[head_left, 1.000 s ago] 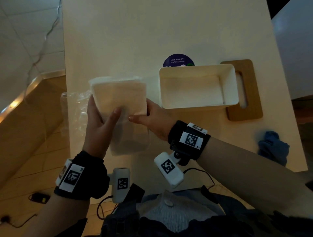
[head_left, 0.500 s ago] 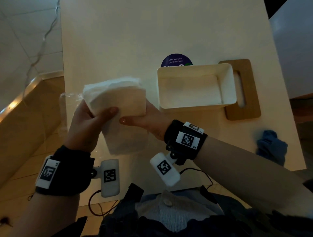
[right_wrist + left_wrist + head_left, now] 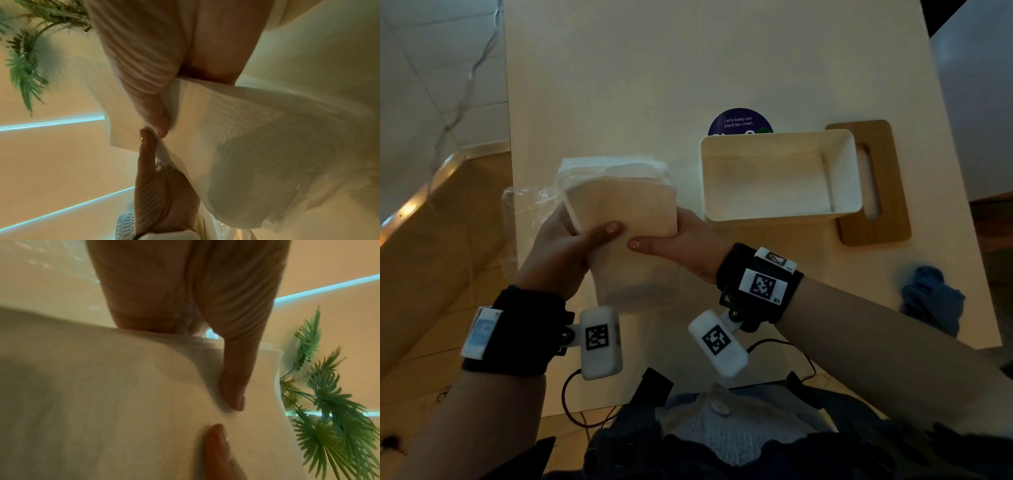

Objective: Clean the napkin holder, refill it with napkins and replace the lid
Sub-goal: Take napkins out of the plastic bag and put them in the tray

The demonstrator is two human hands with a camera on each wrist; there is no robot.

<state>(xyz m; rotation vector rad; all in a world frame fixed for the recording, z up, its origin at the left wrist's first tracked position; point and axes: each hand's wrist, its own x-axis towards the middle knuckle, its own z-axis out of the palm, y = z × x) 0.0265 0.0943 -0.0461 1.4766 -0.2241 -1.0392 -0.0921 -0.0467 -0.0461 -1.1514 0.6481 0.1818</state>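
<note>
I hold a thick stack of white napkins (image 3: 623,205) above the table, still partly inside its clear plastic wrapper (image 3: 527,212). My left hand (image 3: 571,240) grips the stack's left side, thumb across the front. Opposite it, my right hand (image 3: 671,240) grips the right side, its thumb also pressing the front. Both thumbs show on the napkins (image 3: 144,402) in the left wrist view and on the napkins (image 3: 257,129) in the right wrist view. The white napkin holder (image 3: 849,178) stands empty to the right. Its wooden lid (image 3: 880,192) with a slot lies flat beside it.
A crumpled blue cloth (image 3: 931,301) lies near the table's right front edge. A round purple sticker (image 3: 739,121) sits on the pale table (image 3: 654,68) behind the holder. The table's left edge drops to a floor. A green plant (image 3: 329,418) shows in the wrist views.
The napkin stack has slid further up out of the wrapper and moved slightly right. My left hand has shifted its grip and my thumbs now sit closer together on the front.
</note>
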